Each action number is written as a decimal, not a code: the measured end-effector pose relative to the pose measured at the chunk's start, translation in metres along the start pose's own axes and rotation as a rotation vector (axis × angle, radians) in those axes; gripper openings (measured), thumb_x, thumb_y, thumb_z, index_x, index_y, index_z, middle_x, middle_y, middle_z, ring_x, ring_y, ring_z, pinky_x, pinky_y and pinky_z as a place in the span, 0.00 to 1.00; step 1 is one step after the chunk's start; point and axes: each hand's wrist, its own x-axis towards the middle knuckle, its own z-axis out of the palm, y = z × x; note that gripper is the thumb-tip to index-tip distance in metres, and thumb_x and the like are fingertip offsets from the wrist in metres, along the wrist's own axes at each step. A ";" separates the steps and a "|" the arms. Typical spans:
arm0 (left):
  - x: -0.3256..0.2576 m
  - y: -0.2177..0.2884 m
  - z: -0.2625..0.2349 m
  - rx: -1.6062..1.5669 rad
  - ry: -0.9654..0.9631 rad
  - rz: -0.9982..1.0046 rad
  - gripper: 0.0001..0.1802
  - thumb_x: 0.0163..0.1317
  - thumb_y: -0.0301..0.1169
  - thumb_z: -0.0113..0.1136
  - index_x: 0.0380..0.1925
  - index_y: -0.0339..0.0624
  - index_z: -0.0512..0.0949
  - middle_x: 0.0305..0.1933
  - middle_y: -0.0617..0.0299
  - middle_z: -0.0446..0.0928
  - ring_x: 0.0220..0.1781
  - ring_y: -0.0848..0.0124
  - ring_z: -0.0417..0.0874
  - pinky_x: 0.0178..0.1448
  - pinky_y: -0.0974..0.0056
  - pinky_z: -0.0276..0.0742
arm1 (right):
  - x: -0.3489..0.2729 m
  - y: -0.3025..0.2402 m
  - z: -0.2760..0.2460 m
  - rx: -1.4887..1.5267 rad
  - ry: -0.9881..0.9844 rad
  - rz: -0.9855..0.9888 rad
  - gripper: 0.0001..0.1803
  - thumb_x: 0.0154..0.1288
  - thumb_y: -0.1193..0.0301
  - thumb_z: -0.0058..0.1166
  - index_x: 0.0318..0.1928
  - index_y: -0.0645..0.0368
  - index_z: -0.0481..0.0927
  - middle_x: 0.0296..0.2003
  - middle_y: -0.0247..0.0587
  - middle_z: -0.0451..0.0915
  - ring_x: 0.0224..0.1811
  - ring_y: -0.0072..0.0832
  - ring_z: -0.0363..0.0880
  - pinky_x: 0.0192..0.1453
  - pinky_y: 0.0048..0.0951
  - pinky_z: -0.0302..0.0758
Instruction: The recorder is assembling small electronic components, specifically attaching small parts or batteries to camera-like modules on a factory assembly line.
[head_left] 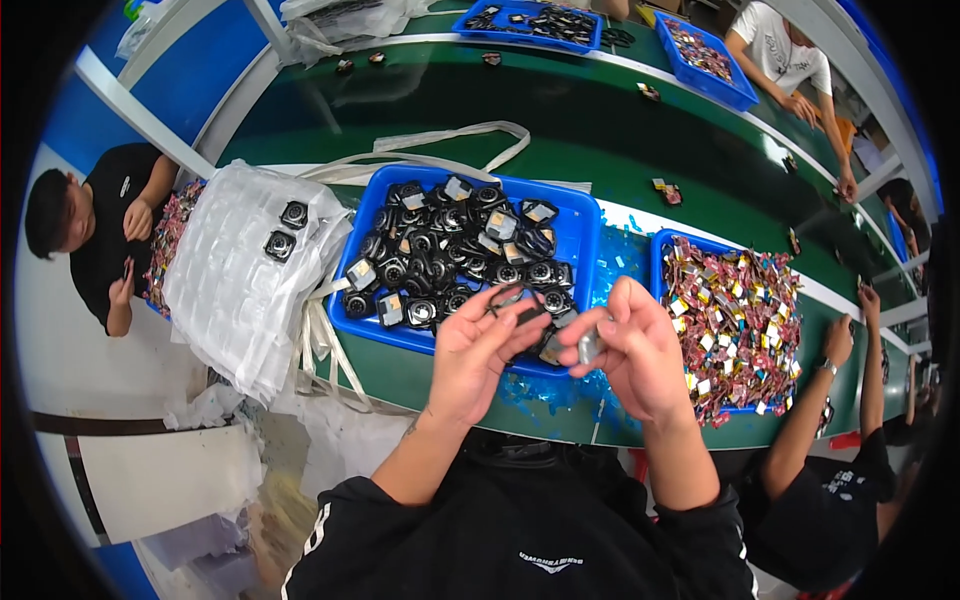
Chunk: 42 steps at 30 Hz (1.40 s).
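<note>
In front of me, my left hand [468,358] holds a small black casing [522,304] between thumb and fingers; it looks like an open watch case. Close beside it, my right hand [642,358] pinches a small silvery-grey flat piece [588,347], whose kind I cannot make out. Both hands are raised over the near right edge of a blue tray [592,235]. Inside that tray lie many black watch-like casings [432,262], some with round backs up, others showing silvery rectangular parts.
Right of my hands stands a blue bin [657,262] heaped with small red-and-white parts [735,330]. Bubble wrap [240,280] bearing two black casings lies at left. Blue scraps [560,395] litter the bench. Beyond runs a green conveyor belt [560,110]; people work around it.
</note>
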 end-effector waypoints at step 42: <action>-0.012 -0.053 0.048 0.063 -0.019 0.338 0.17 0.76 0.33 0.40 0.58 0.34 0.64 0.68 0.46 0.66 0.68 0.62 0.69 0.69 0.58 0.65 | -0.035 0.029 0.007 -0.305 0.142 -0.303 0.03 0.66 0.76 0.55 0.38 0.60 0.75 0.52 0.41 0.73 0.59 0.25 0.68 0.62 0.29 0.66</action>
